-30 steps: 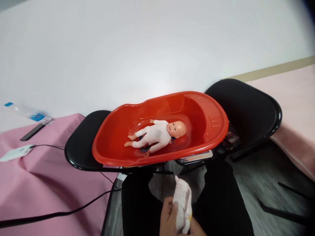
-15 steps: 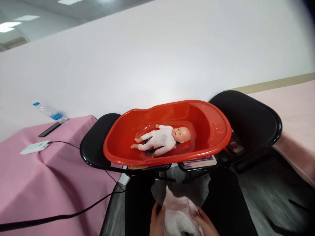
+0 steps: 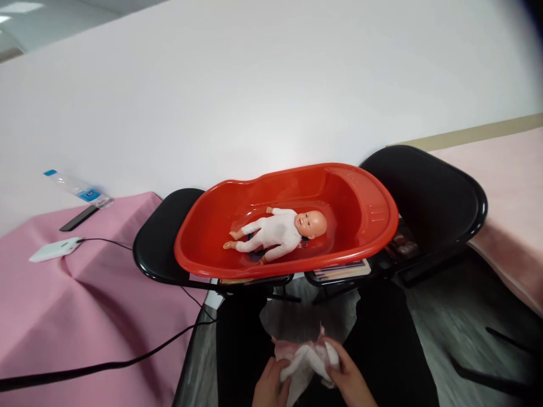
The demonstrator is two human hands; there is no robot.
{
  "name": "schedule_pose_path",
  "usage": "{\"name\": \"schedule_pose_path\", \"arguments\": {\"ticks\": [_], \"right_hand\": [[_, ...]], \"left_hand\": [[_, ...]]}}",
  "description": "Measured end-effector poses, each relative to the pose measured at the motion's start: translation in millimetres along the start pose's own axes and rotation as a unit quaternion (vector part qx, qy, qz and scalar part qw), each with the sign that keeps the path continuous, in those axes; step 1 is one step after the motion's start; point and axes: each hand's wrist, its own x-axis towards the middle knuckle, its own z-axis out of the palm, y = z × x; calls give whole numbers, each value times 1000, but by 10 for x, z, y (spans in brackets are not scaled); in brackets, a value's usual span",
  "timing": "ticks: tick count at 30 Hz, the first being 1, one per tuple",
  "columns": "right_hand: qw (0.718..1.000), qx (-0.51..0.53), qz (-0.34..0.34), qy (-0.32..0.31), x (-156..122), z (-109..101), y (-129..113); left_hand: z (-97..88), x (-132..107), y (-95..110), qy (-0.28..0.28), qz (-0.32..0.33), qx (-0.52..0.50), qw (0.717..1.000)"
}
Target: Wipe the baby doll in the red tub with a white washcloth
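At the bottom edge, over my lap, my left hand (image 3: 270,385) and my right hand (image 3: 348,377) both clutch a crumpled white and pink cloth (image 3: 306,362), fingers curled into it from either side. Ahead of them a red plastic baby tub (image 3: 373,209) rests across two black chairs. A baby doll (image 3: 280,232) in a white suit lies on its back inside the tub, head to the right. The hands are well short of the tub.
The black chairs (image 3: 428,192) carry the tub, with books (image 3: 343,270) under its right end. On the left, a pink cloth-covered surface (image 3: 63,316) holds a white device (image 3: 53,249) with a black cable (image 3: 127,362), a dark flat bar (image 3: 78,217) and a plastic bottle (image 3: 76,188). Another pink surface (image 3: 513,209) lies right.
The cloth was held upright in one bundle, then spread between both hands; now it is bunched low between them. The view shifted slightly; tub and doll have not moved.
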Motion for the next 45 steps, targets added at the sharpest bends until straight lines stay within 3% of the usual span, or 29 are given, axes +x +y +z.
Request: {"name": "schedule_pose_path", "arguments": {"ticks": [3,6,9,11,16,20,23,25,27,30,33,35,37,39,40,42,44,45], "right_hand": [[998,-50,34,-23,15,2,-126],[997,20,73,10,91,-79,-215],[979,135,146,37,155,-172,-256],[977,142,159,7,156,-207,-254],[986,-65,37,-147,56,-162,-153],[951,-281,-42,-122,-5,-64,-174],[927,-353,-101,-74,-7,2,-311],[950,-297,-74,-61,-3,61,-408],[987,-148,10,-61,-3,148,-486],[991,52,92,-80,6,311,-613],[991,34,28,-126,64,403,-914],[991,-37,-26,-128,131,354,-1313],[985,-121,-91,-87,230,208,-1891],[943,-226,-242,28,390,5,-2577],[897,-288,-329,64,502,-98,-2918],[778,-409,-462,116,797,-276,-3499],[677,-530,-495,124,1153,-405,-3849],[641,-580,-486,126,1335,-455,-3928]], "left_hand": [[-79,-7,-114,7,96,69,993],[-123,0,-115,38,131,68,988],[-123,10,12,71,128,17,989],[-102,13,118,67,87,-14,994],[-10,11,305,75,-3,-54,996],[48,28,382,101,13,-76,992],[78,59,417,107,42,-83,990],[125,80,437,93,84,-83,989],[209,91,464,60,139,-90,984],[361,80,556,-58,174,-113,977],[373,91,764,-144,155,-173,962],[218,177,1002,-113,192,-224,949],[-64,381,1328,-50,290,-215,931],[-406,726,1712,-8,395,-118,911],[-572,946,1905,27,420,-57,905],[-852,1442,2247,65,420,70,902],[-1039,1943,2479,48,383,220,896],[-1100,2171,2545,31,354,299,886]]}}
